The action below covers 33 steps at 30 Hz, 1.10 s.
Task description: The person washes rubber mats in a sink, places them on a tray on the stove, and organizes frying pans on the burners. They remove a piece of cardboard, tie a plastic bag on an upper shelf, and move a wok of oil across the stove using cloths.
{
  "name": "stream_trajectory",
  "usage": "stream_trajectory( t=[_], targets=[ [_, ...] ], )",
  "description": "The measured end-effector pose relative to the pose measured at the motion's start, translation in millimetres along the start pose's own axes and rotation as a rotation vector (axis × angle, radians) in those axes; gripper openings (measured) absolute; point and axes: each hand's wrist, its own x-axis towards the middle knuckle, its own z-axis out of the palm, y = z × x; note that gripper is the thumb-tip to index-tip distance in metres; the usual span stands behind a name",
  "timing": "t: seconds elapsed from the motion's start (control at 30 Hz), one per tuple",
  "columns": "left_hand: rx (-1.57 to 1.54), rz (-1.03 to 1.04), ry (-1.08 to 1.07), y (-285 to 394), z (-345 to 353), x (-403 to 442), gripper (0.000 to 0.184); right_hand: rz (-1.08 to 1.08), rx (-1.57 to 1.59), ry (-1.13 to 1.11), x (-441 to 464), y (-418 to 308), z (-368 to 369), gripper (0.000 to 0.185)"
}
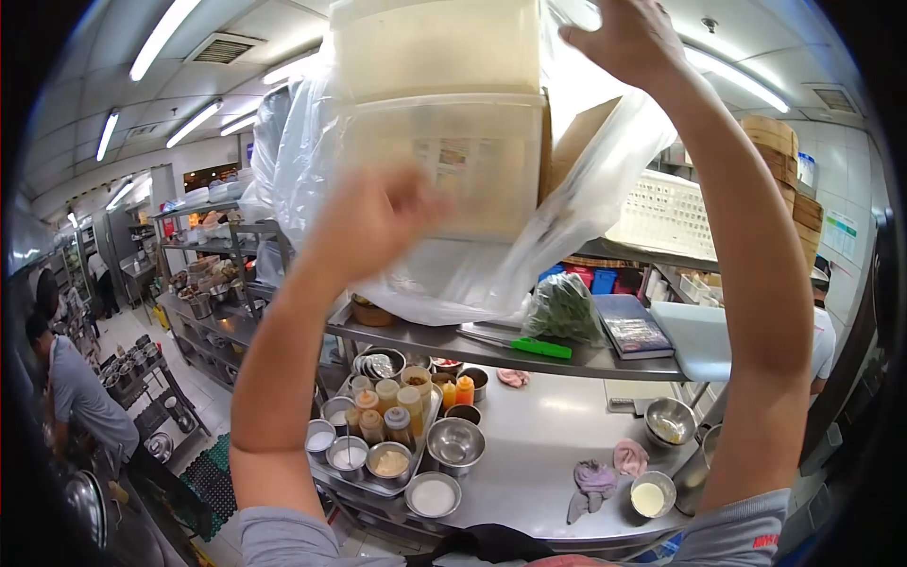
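Observation:
Two stacked translucent plastic boxes (pixel 439 165) stand on the upper shelf, with a clear plastic bag (pixel 312 161) hanging around them. My left hand (pixel 383 217) is raised in front of the lower box; motion blurs its fingers, and what they hold, if anything, cannot be made out. Higher up, my right hand (pixel 628 38) is at the right side of the upper box, by the bag's raised edge, with its thumb apart from the fingers. The upper frame edge partly cuts off this hand. Behind the bag, a cardboard piece (pixel 581 142) shows.
Below, the steel shelf (pixel 435 345) bears bagged greens (pixel 564 310), a green-handled knife (pixel 543 348) and a book (pixel 633 326). Sauce bottles (pixel 399 425) and bowls stand on the steel counter (pixel 529 444). A white basket (pixel 664 215) is at right; a co-worker (pixel 90 387) is at left.

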Motion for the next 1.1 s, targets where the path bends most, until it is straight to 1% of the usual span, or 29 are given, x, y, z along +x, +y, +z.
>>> stream_trajectory(
  t=[0.03, 0.07, 0.1, 0.13, 0.17, 0.2, 0.23, 0.27, 0.33, 0.37, 0.4, 0.43, 0.47, 0.53, 0.57, 0.6, 0.63, 0.67, 0.7, 0.73, 0.77, 0.83, 0.87, 0.93, 0.97, 1.0, 1.03, 1.07, 1.1],
  targets=[
    [-0.048, 0.251, 0.349, -18.4, -13.4, 30.5, 0.024, -0.002, 0.008, 0.007, 1.2, -3.3, 13.7, 0.049],
    [0.073, 0.256, 0.57, -37.9, -36.3, 60.8, 0.03, 0.062, -0.163, -0.221, 1.8, -4.5, 24.0, 0.047],
    [0.323, 0.298, 0.875, -62.4, -52.9, 97.8, 0.035, 0.13, -0.336, -0.448, 4.7, -2.3, 32.1, 0.047],
    [0.578, 0.336, 1.178, -84.2, -65.1, 127.5, 0.041, 0.129, -0.333, -0.438, 14.1, 9.8, 43.0, 0.047],
    [0.581, 0.334, 1.186, -96.5, -74.6, 139.1, 0.041, 0.291, -0.182, -0.47, 24.3, 28.7, 55.7, 0.043],
    [0.516, 0.012, 0.861, -107.1, -81.7, 146.4, 0.048, 0.448, -0.03, -0.502, 29.4, 41.9, 62.5, 0.039],
    [0.431, -0.296, 0.524, -120.0, -88.4, 154.2, 0.057, 0.488, 0.093, -0.389, 32.8, 50.9, 59.4, 0.036],
    [0.425, -0.305, 0.531, -143.9, -104.1, 167.8, 0.057, 0.523, 0.216, -0.275, 41.7, 54.4, 50.5, 0.034],
    [-0.055, -0.163, 0.514, -196.9, -140.8, 185.5, 0.055, 0.772, 0.271, -0.231, 52.7, 31.1, 13.2, 0.026],
    [-0.279, -0.158, 0.71, -192.3, -154.8, 176.8, 0.042, 0.828, 0.473, -0.192, 56.0, 56.6, 25.0, 0.022],
    [-0.504, -0.146, 0.898, -179.9, -173.4, 167.0, 0.029, 0.838, 0.539, -0.109, 55.8, 61.3, 16.4, 0.026],
    [-0.58, -0.089, 0.98, -186.8, -198.3, 159.6, 0.026, 0.848, 0.532, -0.102, 53.6, 68.1, 4.1, 0.026],
    [-0.658, -0.036, 1.064, -195.0, -222.4, 151.1, 0.022, 0.791, 0.53, -0.162, 51.4, 75.4, -9.7, 0.035],
    [-0.696, -0.047, 1.133, -183.8, -240.4, 103.4, 0.026, 0.672, 0.536, -0.29, 46.7, 86.2, -38.1, 0.056],
    [-0.623, -0.05, 1.087, -201.4, -250.3, 79.4, 0.027, 0.608, 0.446, -0.427, 40.9, 90.9, -56.3, 0.081],
    [-0.554, -0.048, 1.042, -218.3, -260.2, 55.2, 0.028, 0.621, 0.445, -0.424, 27.5, 120.2, -58.1, 0.081],
    [-0.48, -0.034, 1.05, -222.3, -256.8, 24.8, 0.029, 0.485, 0.439, -0.43, 9.1, 163.6, -61.1, 0.063],
    [-0.395, -0.123, 0.985, -273.7, -282.7, -5.6, 0.028, 0.347, 0.429, -0.437, -3.5, 189.8, -65.7, 0.049],
    [-0.587, -0.084, 1.058, -265.1, -270.4, -37.6, 0.028, 0.383, 0.349, -0.372, -16.5, 193.2, -86.0, 0.055],
    [-0.758, -0.007, 0.969, -277.1, -269.4, -70.4, 0.029, 0.418, 0.268, -0.31, -32.7, 191.3, -113.3, 0.062],
    [-0.924, 0.064, 0.873, -289.9, -271.0, -100.6, 0.029, 0.467, 0.44, -0.447, -47.9, 197.7, -127.8, 0.075],
    [-0.946, -0.062, 0.912, -292.2, -254.7, -141.6, 0.023, 0.419, 0.551, -0.389, -91.5, 197.0, -137.2, 0.074],
    [-0.947, -0.064, 0.899, -289.3, -243.0, -151.6, 0.023, 0.362, 0.666, -0.311, -111.1, 194.1, -139.9, 0.074],
    [-0.008, 0.045, 1.351, -268.4, -199.3, -151.8, 0.013, 0.501, 0.888, -0.674, -129.3, 180.6, -151.7, 0.106],
    [0.079, 0.274, 1.235, -220.3, -160.7, -140.2, 0.01, 0.546, 0.805, -0.531, -135.7, 134.7, -142.5, 0.091],
    [0.163, 0.492, 1.108, -150.3, -114.7, -126.4, 0.009, 0.548, 0.797, -0.543, -121.8, 108.3, -142.8, 0.091],
    [0.351, 0.737, 0.899, -82.9, -84.4, -107.6, 0.011, 0.555, 0.722, -0.679, -108.7, 85.9, -142.3, 0.08],
    [0.513, 0.83, 0.65, -46.0, -66.4, -94.0, 0.017, 0.562, 0.651, -0.813, -101.5, 68.2, -140.8, 0.071],
    [0.397, 0.933, 0.524, -28.0, -43.9, -62.2, 0.023, 0.567, 0.562, -0.706, -93.4, 57.8, -132.2, 0.062]
  ],
)
